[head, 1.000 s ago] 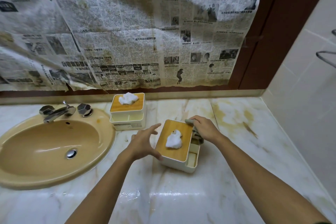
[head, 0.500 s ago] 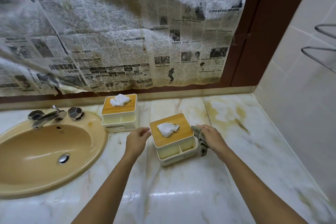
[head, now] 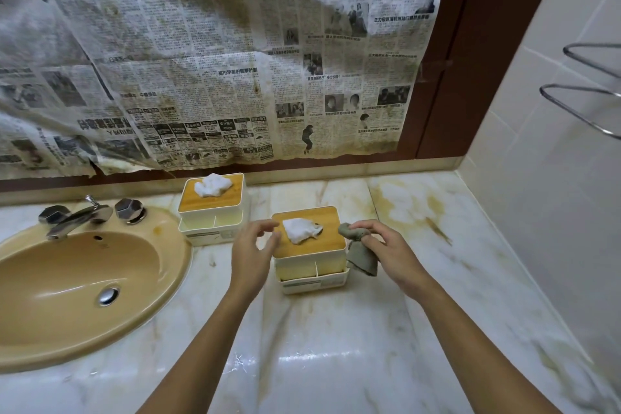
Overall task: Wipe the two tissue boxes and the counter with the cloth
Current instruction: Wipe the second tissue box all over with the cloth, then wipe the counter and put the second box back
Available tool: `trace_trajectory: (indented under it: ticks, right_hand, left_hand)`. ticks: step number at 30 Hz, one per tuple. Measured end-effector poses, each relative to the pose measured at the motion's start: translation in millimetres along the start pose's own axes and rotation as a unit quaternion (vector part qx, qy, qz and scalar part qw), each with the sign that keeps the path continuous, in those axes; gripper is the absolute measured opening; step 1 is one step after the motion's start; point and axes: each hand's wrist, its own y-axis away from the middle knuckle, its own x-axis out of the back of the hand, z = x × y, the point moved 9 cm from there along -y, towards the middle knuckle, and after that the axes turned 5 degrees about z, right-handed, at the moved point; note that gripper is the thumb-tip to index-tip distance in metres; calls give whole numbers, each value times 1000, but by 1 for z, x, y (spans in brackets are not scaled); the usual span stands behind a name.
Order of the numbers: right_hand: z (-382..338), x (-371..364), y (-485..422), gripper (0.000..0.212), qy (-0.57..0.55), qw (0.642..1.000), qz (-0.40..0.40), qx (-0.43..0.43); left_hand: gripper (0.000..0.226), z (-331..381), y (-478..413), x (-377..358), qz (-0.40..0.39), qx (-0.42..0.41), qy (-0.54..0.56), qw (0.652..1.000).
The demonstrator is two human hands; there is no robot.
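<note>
Pinching the crumpled grey-green cloth [head: 361,255] between thumb and fingertips, my right hand [head: 386,252] is hovering just beside the right edge of the nearer white plastic tissue box with a tan wooden lid [head: 332,240], which is sitting at the centre of the frame on the glossy pale marble counter [head: 336,346]. The cloth is hanging down against the box's right side. My left hand [head: 250,255] is lying open, fingers loosely bent and holding nothing, at the lid's left edge; I cannot tell whether it is touching. The second matching tissue box [head: 211,208] is standing above and to the left, near the wall, just beside the tan oval sink [head: 77,279] at the frame's left.
</note>
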Motion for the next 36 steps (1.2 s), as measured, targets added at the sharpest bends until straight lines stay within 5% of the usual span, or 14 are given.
trace_trajectory:
  ticks: [2, 5, 7, 14, 23, 29, 32, 36]
  right_hand:
    - [-11, -2, 7, 32, -13, 999, -34, 20]
    - [-30, -2, 14, 30, -39, 995, -64, 58]
    - [-39, -1, 17, 31, -66, 993, -76, 61]
    - [-44, 12, 9, 35, -13, 998, -61, 0]
    - [-77, 7, -4, 31, 42, 996, -41, 64]
    - [-82, 12, -12, 25, -1, 997, -44, 69]
    - [-90, 16, -14, 14, 36, 995, -30, 85]
    - [-97, 37, -19, 13, -47, 996, 30, 70]
  left_hand:
    - [16, 35, 10, -16, -72, -55, 23, 996]
    - [33, 65, 25, -55, -226, -29, 81, 970]
    - [34, 78, 27, -70, -253, -23, 101, 962]
    - [18, 108, 14, -80, -243, -14, 180, 953]
    - [52, 122, -6, -61, -159, -6, 131, 978]
    - [27, 135, -23, -33, -108, -51, 85, 989]
    - [18, 141, -24, -33, -138, -52, 104, 984]
    - [10, 139, -29, -35, -156, -27, 135, 978]
